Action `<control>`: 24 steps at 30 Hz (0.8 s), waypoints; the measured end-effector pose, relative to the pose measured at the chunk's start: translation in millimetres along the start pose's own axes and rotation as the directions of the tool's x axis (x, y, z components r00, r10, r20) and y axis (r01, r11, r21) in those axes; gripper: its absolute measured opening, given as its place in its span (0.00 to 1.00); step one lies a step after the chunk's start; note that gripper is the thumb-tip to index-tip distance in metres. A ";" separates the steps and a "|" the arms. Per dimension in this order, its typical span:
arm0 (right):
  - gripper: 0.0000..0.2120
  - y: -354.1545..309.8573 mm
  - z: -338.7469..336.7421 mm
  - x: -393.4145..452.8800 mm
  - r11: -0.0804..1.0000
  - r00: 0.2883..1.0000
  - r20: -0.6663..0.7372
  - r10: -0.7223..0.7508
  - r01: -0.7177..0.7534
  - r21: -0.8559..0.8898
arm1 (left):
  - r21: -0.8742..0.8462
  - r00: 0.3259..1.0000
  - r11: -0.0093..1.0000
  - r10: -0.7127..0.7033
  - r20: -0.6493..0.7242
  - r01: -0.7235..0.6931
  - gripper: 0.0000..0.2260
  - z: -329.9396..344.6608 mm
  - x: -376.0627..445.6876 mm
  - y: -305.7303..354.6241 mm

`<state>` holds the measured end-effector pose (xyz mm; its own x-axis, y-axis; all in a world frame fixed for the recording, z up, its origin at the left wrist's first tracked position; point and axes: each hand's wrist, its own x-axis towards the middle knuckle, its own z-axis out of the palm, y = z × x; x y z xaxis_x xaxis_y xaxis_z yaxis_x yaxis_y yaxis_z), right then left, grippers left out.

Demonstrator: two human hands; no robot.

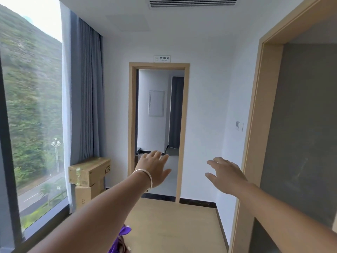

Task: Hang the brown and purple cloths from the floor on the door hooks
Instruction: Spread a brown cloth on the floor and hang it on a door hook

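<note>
Both arms reach toward the open doorway [158, 128]; the left hand [155, 168] and right hand [227, 173] are spread flat, holding nothing. The purple cloth [121, 240] lies on the floor [173, 225] well short of that doorway, with a brownish cloth [121, 242] bunched against it.

glossy purple cloth [123, 234], cardboard boxes [90, 172]
</note>
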<state>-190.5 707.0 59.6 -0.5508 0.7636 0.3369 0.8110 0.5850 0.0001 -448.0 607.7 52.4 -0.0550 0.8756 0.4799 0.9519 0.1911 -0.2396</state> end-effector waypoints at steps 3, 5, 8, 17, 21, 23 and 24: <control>0.25 0.1 12.4 15.0 1.000 0.999 0.041 0.004 -0.004 -0.008 | -0.009 0.999 1.000 0.023 0.023 -0.022 0.26 19.0 14.1 -4.8; 0.25 3.1 19.3 29.2 1.000 0.999 0.050 0.018 -0.018 0.007 | -0.020 0.999 0.999 0.035 0.027 -0.034 0.26 30.5 27.2 -7.3; 0.25 11.2 32.8 53.7 1.000 0.998 0.066 0.019 -0.021 0.016 | -0.021 0.999 0.999 0.039 0.025 -0.038 0.26 46.7 51.0 -9.8; 0.25 71.8 81.0 149.6 0.997 0.996 0.085 0.003 -0.009 0.079 | 0.029 0.994 0.999 0.029 0.104 -0.032 0.26 106.2 148.3 3.8; 0.25 120.6 92.6 196.2 0.994 0.996 0.088 0.024 -0.033 0.107 | 0.043 0.995 0.998 0.034 0.092 -0.038 0.26 123.8 210.8 21.4; 0.25 143.7 98.4 217.0 0.994 0.996 0.090 0.029 -0.039 0.103 | 0.029 0.996 0.999 0.036 0.084 -0.039 0.26 133.2 239.4 32.4; 0.25 156.3 102.3 227.8 0.994 0.995 0.091 0.029 -0.039 0.100 | 0.023 0.996 0.999 0.037 0.081 -0.039 0.26 139.4 254.3 39.4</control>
<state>-209.3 1000.3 40.0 -0.5424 0.8022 0.2495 0.8079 0.5795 -0.1070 -466.5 899.8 47.3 -0.0442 0.9152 0.4005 0.9462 0.1669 -0.2771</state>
